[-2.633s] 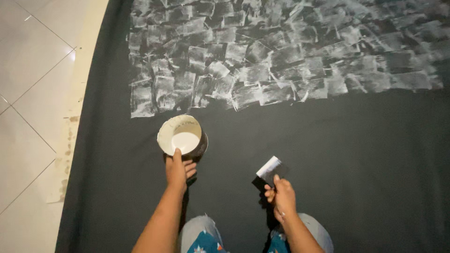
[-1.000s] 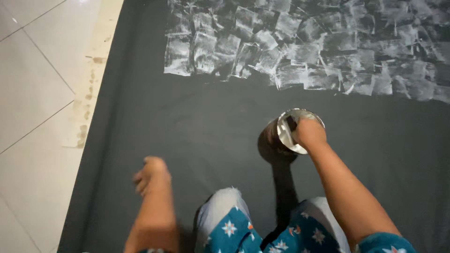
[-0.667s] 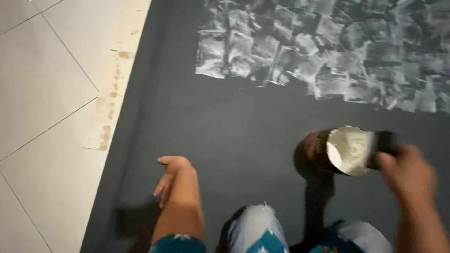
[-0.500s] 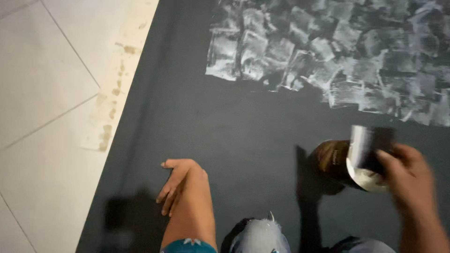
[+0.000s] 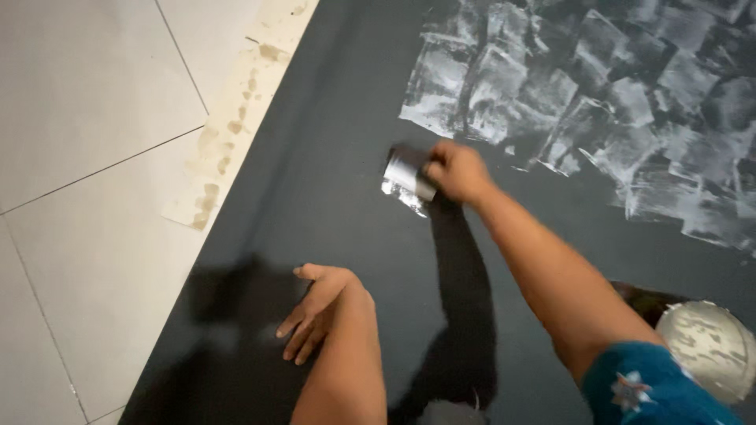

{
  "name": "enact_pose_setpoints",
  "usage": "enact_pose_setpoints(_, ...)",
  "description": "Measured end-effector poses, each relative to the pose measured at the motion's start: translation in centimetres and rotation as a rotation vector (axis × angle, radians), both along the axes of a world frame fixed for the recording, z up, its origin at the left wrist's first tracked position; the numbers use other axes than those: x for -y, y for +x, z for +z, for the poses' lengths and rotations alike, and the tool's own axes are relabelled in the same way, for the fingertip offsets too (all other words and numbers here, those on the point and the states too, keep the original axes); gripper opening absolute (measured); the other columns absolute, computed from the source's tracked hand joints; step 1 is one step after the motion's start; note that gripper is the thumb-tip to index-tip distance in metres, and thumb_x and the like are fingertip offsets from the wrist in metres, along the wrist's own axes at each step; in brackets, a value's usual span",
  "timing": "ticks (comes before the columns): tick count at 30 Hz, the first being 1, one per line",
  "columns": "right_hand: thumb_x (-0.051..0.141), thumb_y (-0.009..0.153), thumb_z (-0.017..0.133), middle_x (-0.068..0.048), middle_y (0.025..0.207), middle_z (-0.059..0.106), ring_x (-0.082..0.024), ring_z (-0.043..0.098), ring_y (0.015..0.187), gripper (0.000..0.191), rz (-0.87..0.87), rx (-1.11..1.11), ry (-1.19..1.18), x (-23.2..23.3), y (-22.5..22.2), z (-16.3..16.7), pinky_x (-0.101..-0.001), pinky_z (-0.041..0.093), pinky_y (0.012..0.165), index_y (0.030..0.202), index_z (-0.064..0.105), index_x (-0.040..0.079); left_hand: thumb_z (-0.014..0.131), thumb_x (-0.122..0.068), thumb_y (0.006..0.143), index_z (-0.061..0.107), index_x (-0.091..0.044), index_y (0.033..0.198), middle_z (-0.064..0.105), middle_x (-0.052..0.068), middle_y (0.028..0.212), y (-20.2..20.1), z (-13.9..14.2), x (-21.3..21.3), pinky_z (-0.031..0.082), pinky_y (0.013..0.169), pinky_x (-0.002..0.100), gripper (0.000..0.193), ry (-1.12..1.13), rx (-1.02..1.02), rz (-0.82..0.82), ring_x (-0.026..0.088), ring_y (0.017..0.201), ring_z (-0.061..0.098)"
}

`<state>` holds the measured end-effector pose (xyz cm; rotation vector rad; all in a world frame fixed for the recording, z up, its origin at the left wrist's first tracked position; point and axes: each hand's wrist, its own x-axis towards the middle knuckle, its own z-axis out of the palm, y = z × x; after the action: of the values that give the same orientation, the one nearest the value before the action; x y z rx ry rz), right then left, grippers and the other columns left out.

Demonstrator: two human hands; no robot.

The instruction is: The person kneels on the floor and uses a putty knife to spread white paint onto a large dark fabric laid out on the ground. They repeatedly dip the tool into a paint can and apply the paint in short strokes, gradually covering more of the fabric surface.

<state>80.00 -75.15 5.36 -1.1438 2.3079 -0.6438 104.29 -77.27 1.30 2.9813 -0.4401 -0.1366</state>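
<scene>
A large black cloth [image 5: 331, 197] lies spread on the floor, with a patchwork of white paint blocks [image 5: 598, 102] across its upper right. My right hand [image 5: 457, 169] reaches forward and grips a small flat paint-smeared scraper [image 5: 408, 171], pressed on the cloth just below the lower-left corner of the painted area, where a fresh white smear shows. My left hand [image 5: 319, 311] rests flat on the bare cloth near me, fingers spread, holding nothing. A round tub of white paint [image 5: 709, 346] stands at the lower right, beside my right arm.
White floor tiles [image 5: 87, 157] lie left of the cloth. A stained strip of paper [image 5: 236, 118] runs along the cloth's left edge. A patterned blue sleeve [image 5: 654, 389] shows at the bottom right. My arms cast dark shadows on the cloth.
My right hand left the paint tub and moved forward to the cloth, setting the scraper down below the painted patch. My left hand let go of the tub and now rests flat on the cloth.
</scene>
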Motion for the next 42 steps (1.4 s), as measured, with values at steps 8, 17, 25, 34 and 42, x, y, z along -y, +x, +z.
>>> enact_pose_setpoints(8,0.015,0.090,0.067,-0.015,0.094,0.069,-0.036,0.067,0.083,0.007,0.180,-0.468,-0.080,1.5,2.1,1.6,-0.0493,0.053,0.070,0.093,0.069,0.009,0.048,-0.069,0.090,0.012,0.012,0.157,0.005,0.049,0.156,0.6,-0.1,0.0,0.019,0.105,0.084,0.111,0.019,-0.159,0.003,0.065,0.145,0.011)
enact_pose_setpoints(17,0.027,0.084,0.075,-0.016,0.096,0.070,-0.036,0.069,0.083,0.033,-0.002,-0.262,0.017,1.4,1.8,-0.4,-0.0491,0.053,0.074,0.112,0.067,0.012,0.047,-0.071,0.091,0.012,0.010,0.157,0.005,0.047,0.157,0.2,1.1,0.1,0.019,0.109,0.082,0.110,0.005,-0.130,0.005,0.063,0.146,0.011)
enact_pose_setpoints(25,0.015,0.095,0.066,-0.014,0.091,0.065,-0.033,0.065,0.080,0.008,-0.044,-0.535,0.065,-5.0,1.7,-0.5,-0.0467,0.053,0.068,0.094,0.069,0.007,0.037,-0.072,0.092,0.011,0.008,0.157,0.007,0.046,0.156,0.3,3.7,0.1,0.019,0.113,0.074,0.107,0.212,-0.265,-0.025,0.060,0.146,0.014)
enact_pose_setpoints(34,0.018,0.089,0.071,-0.011,0.099,0.068,-0.027,0.070,0.082,0.028,-0.347,-0.202,-0.289,-23.6,10.8,5.5,-0.0391,0.056,0.072,0.113,0.067,0.005,0.042,-0.074,0.088,0.025,0.004,0.156,0.026,0.041,0.155,-0.1,5.0,-1.3,0.025,0.116,0.069,0.105,0.173,-0.076,-0.007,0.058,0.144,0.029)
enact_pose_setpoints(42,0.026,0.091,0.070,-0.023,0.100,0.073,-0.041,0.071,0.092,0.035,-0.676,-0.442,0.388,-39.5,3.2,14.1,-0.0506,0.053,0.082,0.115,0.066,0.001,0.041,-0.081,0.078,0.043,-0.010,0.148,0.036,0.032,0.152,-0.5,2.8,-2.0,0.035,0.105,0.081,0.099,0.145,0.118,0.087,0.055,0.138,0.041)
